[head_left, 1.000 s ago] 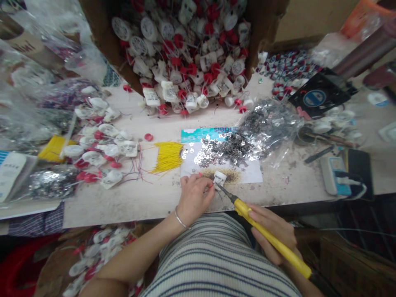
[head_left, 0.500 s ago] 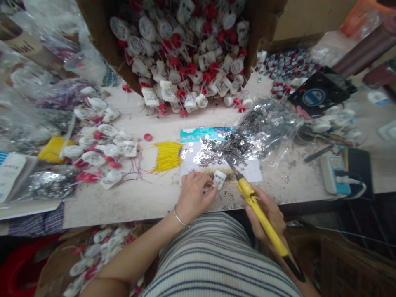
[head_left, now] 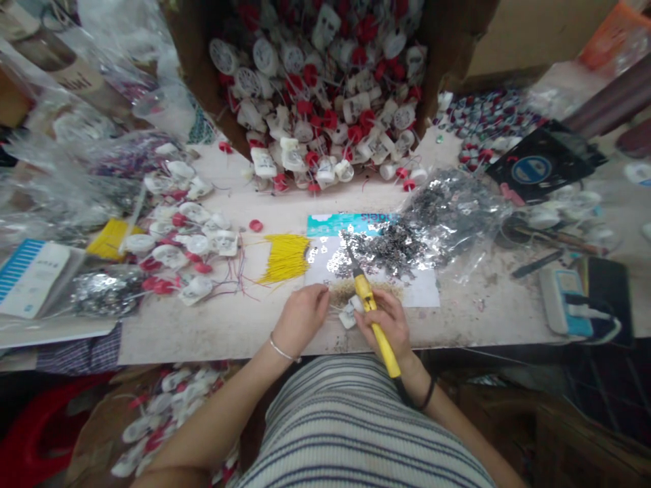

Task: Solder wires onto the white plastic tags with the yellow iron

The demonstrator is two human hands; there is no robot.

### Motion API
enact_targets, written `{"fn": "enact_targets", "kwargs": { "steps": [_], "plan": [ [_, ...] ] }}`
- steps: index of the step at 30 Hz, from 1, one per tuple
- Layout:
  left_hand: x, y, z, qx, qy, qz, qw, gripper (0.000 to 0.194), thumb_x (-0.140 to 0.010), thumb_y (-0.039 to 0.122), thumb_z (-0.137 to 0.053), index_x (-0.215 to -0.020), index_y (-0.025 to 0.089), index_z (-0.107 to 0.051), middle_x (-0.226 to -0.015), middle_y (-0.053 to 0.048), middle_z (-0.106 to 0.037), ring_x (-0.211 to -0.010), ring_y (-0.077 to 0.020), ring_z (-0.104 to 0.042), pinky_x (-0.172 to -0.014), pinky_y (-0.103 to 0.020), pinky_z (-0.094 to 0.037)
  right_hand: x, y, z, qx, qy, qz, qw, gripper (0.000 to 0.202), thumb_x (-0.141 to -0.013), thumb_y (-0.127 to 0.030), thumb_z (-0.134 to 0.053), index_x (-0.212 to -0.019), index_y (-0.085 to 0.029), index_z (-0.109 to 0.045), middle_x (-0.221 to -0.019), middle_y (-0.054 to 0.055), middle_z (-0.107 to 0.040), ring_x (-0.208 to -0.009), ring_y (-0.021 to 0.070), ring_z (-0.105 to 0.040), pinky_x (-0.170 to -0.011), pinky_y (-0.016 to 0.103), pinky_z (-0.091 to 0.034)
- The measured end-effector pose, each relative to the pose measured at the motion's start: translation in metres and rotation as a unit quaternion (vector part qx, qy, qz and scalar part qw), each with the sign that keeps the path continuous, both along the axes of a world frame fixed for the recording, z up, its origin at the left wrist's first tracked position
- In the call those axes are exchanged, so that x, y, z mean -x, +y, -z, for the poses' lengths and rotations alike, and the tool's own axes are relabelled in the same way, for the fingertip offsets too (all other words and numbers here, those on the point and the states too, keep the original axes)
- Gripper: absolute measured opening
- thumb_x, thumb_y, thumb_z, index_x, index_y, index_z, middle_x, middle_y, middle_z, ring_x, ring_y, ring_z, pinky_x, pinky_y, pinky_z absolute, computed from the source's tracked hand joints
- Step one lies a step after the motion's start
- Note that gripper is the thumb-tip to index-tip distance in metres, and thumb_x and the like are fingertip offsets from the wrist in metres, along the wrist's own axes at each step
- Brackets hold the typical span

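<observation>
My right hand (head_left: pixel 387 324) is wrapped round a yellow soldering iron (head_left: pixel 379 332), its tip over small silver metal pieces (head_left: pixel 401 247) heaped on a printed sheet (head_left: pixel 427 288). Beside the right fingertips, at the sheet's lower edge, lies a small white plastic unit (head_left: pixel 348 314); the right fingers touch or nearly touch it. My left hand (head_left: pixel 303 317) is just left of the unit, thumb and fingertips pinched together; whatever they hold is too small to make out. A bundle of yellow wires (head_left: pixel 287 259) lies left of the sheet.
A cardboard box (head_left: pixel 190 68) full of white and red parts stands at the back. More white units (head_left: pixel 170 256) lie on the left. A plastic bag (head_left: pixel 468 210) of metal pieces, a black fan (head_left: pixel 546 159) and a power socket (head_left: pixel 564 301) are on the right.
My right hand has moved left with the iron, close to the white unit. My left fingers have come off the unit, which now sits lower. The camera view has shifted slightly.
</observation>
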State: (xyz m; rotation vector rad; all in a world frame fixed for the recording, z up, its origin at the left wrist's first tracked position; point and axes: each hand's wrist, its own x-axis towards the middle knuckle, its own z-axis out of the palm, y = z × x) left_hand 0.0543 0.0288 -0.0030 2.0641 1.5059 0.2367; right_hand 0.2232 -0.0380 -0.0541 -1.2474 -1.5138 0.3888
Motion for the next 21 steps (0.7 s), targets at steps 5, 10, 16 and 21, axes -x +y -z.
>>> {"fn": "enact_targets", "kwargs": {
  "steps": [5, 10, 16, 21],
  "plan": [
    [-0.005, 0.016, 0.01, -0.011, 0.099, -0.007, 0.995, 0.019, -0.086, 0.015, -0.047, -0.093, 0.013, -0.065, -0.081, -0.01, -0.07, -0.077, -0.0218, -0.065, -0.071, -0.03, -0.047, 0.006, -0.006, -0.005, 0.022, 0.011, 0.002, 1.0, 0.017, -0.073, -0.006, -0.062, -0.076, -0.023, -0.059, -0.125, 0.003, -0.051, -0.099, 0.0177, -0.063, -0.076, 0.035, -0.061],
    [-0.013, 0.016, 0.011, -0.008, 0.035, 0.075, 0.997, 0.017, -0.085, 0.015, -0.05, -0.09, 0.017, -0.067, -0.085, -0.006, -0.07, -0.081, -0.0206, -0.063, -0.076, -0.031, -0.045, -0.02, -0.011, -0.019, 0.021, 0.033, 0.046, 0.998, 0.035, -0.071, -0.007, -0.064, -0.101, -0.025, -0.059, -0.114, 0.006, -0.06, -0.102, 0.0214, -0.063, -0.081, 0.04, -0.059],
    [-0.004, 0.007, 0.0, 0.023, 0.052, 0.039, 0.998, 0.021, -0.087, 0.026, -0.051, -0.076, 0.017, -0.065, -0.067, -0.004, -0.067, -0.062, -0.018, -0.06, -0.06, -0.027, -0.038, -0.052, -0.03, -0.032, 0.032, -0.038, -0.035, 0.998, 0.05, -0.075, -0.008, -0.056, -0.123, -0.024, -0.054, -0.123, 0.01, -0.059, -0.107, 0.0247, -0.062, -0.083, 0.041, -0.059],
    [0.007, 0.003, 0.002, 0.031, 0.049, 0.033, 0.998, 0.019, -0.087, 0.027, -0.053, -0.077, 0.018, -0.066, -0.068, -0.003, -0.067, -0.065, -0.0176, -0.061, -0.062, -0.027, -0.037, -0.059, -0.042, -0.039, 0.082, -0.016, -0.121, 0.989, 0.051, -0.073, -0.008, -0.057, -0.123, -0.018, -0.053, -0.119, 0.011, -0.063, -0.105, 0.0243, -0.064, -0.085, 0.04, -0.058]
  ]
}}
